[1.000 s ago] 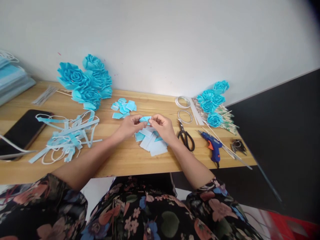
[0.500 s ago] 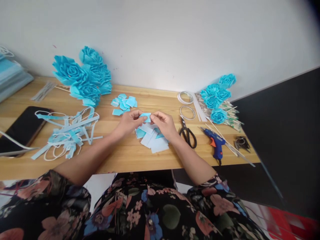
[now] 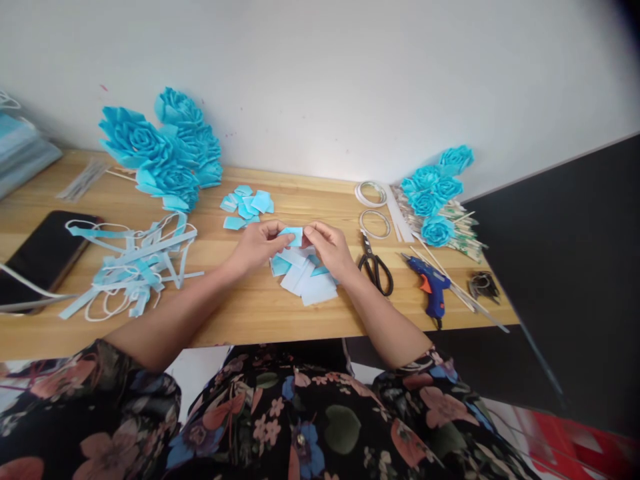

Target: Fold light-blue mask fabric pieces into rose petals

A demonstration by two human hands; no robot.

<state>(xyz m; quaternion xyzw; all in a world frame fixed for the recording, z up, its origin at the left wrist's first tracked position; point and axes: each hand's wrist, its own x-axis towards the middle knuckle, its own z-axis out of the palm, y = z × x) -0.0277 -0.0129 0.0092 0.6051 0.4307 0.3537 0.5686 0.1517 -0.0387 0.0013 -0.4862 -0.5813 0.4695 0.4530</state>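
A small light-blue piece (image 3: 295,235) of mask-like fabric, its far corner folded, is held above the table. My left hand (image 3: 263,243) pinches it between thumb and fingers from the left. At its right edge, the closed thumb and fingers of my right hand (image 3: 327,245) grip it; their exact contact is partly hidden. Beneath both hands lies a loose stack of white and blue fabric pieces (image 3: 319,289). Farther off, just beyond my left hand, is a small pile of folded blue pieces (image 3: 245,203).
Blue fabric flowers (image 3: 170,147) stand back left, with more flowers (image 3: 433,190) back right. Cut strips and ear loops (image 3: 135,257) and a phone (image 3: 47,253) lie left. Tape rolls (image 3: 375,225), scissors (image 3: 373,263), a glue gun (image 3: 430,287) and sticks lie right.
The right thumb and fingers have shifted slightly to the right along the piece's edge, showing more of it. My left hand keeps its pinch. The view has tilted a little.
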